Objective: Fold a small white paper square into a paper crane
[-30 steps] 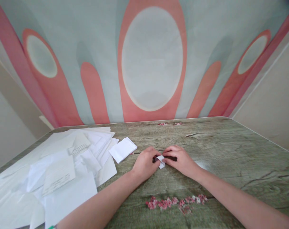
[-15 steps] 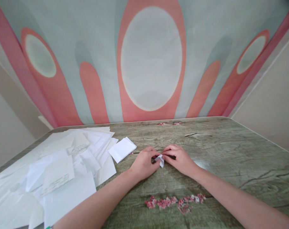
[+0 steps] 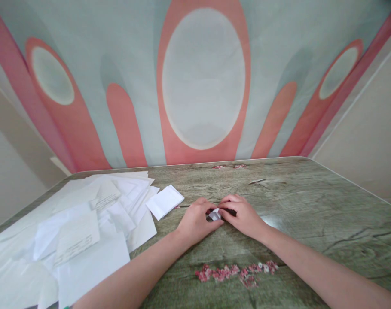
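Note:
A small folded piece of white paper [image 3: 215, 214] is between my two hands, low over the middle of the table. My left hand [image 3: 197, 219] is closed around its left side, with the thumb along the near edge and the fingers at the far edge. On the right, my right hand [image 3: 239, 211] pinches the paper's upper right edge between thumb and fingers. Parts of the paper are hidden behind the fingertips.
A small stack of folded white paper [image 3: 165, 201] lies left of my hands. Farther left spreads a large heap of loose white sheets [image 3: 95, 274], some with print. The wood-patterned table [image 3: 311, 206] carries pink flower designs and meets a patterned wall covering [image 3: 134, 128].
My left thumb has moved right along the near edge of the paper and now covers its lower tip. The right hand has hardly moved.

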`<state>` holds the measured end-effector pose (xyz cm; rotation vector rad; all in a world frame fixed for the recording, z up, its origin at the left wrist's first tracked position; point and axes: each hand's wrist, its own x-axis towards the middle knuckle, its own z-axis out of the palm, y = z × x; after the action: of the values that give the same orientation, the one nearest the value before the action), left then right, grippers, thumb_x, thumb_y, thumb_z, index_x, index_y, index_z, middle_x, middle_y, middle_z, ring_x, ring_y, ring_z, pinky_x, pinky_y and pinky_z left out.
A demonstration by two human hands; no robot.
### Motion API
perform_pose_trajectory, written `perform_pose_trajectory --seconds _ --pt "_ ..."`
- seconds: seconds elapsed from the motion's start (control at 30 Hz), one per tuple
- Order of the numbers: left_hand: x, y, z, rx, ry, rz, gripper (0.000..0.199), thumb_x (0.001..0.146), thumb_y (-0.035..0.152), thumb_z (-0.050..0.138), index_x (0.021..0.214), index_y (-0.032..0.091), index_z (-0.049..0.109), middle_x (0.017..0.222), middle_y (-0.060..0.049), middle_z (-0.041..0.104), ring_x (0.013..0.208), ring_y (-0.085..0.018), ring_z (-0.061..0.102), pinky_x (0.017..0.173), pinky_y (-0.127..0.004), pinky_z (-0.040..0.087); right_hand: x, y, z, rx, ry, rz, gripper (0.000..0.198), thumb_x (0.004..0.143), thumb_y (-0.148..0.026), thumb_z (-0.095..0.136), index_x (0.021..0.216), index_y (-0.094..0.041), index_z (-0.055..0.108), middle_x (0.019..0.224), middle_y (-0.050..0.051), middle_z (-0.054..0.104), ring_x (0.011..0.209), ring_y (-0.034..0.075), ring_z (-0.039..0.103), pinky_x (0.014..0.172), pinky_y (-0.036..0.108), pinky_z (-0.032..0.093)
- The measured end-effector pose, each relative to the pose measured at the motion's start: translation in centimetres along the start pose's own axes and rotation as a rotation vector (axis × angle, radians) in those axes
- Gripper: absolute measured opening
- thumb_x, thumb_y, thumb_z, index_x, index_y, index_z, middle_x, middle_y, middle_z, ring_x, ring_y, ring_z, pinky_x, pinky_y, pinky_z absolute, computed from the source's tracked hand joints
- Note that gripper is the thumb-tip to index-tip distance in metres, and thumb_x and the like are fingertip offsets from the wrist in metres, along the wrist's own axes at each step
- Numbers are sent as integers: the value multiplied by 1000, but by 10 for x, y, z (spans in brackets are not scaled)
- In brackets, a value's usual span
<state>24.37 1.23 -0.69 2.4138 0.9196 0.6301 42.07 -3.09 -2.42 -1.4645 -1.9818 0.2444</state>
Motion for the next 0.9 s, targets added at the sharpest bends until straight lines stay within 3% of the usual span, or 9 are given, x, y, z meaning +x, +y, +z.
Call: perform_pose_trajectory --seconds 0.9 --pt "5 2 10 -21 52 -52 14 71 20 57 82 19 64 78 -2 57 76 -16 54 69 -26 43 -7 3 -5 -179 -7 -153 18 87 -24 51 95 -27 67 90 4 64 85 20 58 78 35 42"
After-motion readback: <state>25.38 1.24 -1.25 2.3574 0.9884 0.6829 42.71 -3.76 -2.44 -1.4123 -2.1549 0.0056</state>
